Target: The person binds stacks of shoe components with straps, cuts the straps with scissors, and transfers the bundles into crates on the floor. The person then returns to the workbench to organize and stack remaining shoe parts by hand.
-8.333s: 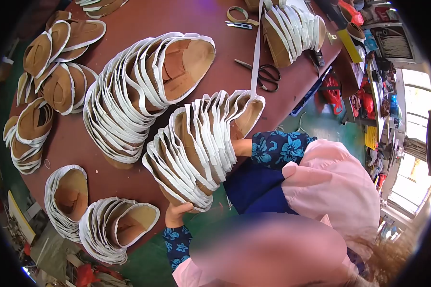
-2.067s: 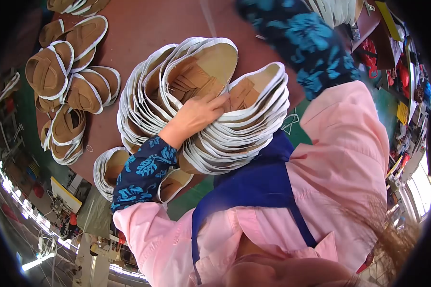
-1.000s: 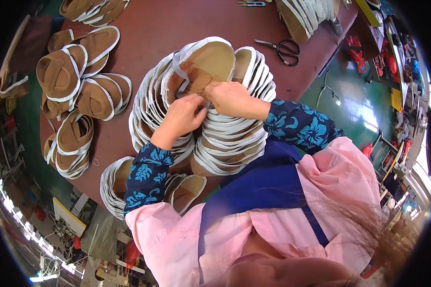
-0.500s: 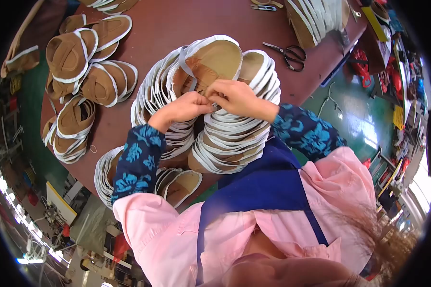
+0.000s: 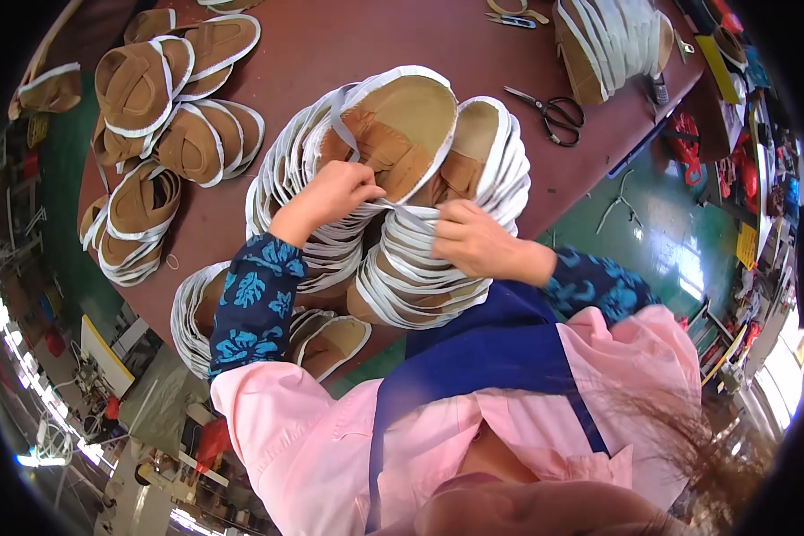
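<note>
Two tall stacks of brown shoe uppers with white edging stand side by side, the left stack (image 5: 286, 152) and the right stack (image 5: 420, 286). A grey strip (image 5: 409, 215) stretches between my hands across the front of the stacks; another length of it passes over the rim of the left stack's top upper. My left hand (image 5: 335, 192) is closed on the strip, thumb and fingers pinched together. My right hand (image 5: 482, 241) grips it farther right, in front of the right stack. Part of the strip is hidden among the uppers.
More brown uppers (image 5: 134, 89) lie in piles on the left of the reddish table (image 5: 330, 45). Black-handled scissors (image 5: 558, 121) lie to the right, below another white-edged stack (image 5: 607, 45). Small snips (image 5: 512, 20) lie at the back. Smaller piles (image 5: 335, 344) stand near the front edge.
My hands were together at the front of the top upper; now they are apart. The right hand has moved right and toward me, drawing the strip out between them.
</note>
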### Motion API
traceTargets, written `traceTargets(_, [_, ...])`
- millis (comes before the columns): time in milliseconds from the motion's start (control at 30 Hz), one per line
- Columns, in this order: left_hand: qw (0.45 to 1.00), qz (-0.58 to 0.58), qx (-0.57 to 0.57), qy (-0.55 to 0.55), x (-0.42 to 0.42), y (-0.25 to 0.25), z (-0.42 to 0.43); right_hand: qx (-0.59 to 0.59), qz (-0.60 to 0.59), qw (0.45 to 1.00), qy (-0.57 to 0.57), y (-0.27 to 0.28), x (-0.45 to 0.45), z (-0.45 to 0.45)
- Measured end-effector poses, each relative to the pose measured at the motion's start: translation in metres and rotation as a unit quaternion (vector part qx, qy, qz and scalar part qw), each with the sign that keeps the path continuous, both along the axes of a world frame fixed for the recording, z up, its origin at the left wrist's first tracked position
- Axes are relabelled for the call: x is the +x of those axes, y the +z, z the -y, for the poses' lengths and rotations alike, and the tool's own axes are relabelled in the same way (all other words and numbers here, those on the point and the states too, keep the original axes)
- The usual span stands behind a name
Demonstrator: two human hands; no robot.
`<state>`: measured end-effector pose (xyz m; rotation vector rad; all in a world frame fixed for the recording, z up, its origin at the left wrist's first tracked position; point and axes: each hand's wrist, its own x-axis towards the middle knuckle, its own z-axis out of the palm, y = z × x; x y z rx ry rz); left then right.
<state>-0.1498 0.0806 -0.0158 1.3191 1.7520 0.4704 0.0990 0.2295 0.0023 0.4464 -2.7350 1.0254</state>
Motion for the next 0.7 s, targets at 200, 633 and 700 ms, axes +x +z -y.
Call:
traceTargets(200, [0.928,0.319,-0.049,0.189,0.008,0.006,-0.009,-0.195,-0.005,0.975,0.111,0.011,-0.048,0.005])
traceTargets(633, [0.738,0.173,0.124,0.641,0.016,0.033,-0.048,-0.434,0.185,0.881,0.046,0.108,0.067,-0.022])
traceTargets(700, [0.759,0.163,0.109,0.621,0.034,0.042,-0.046,-0.454,0.159,0.875,0.047,0.127,0.092,-0.042])
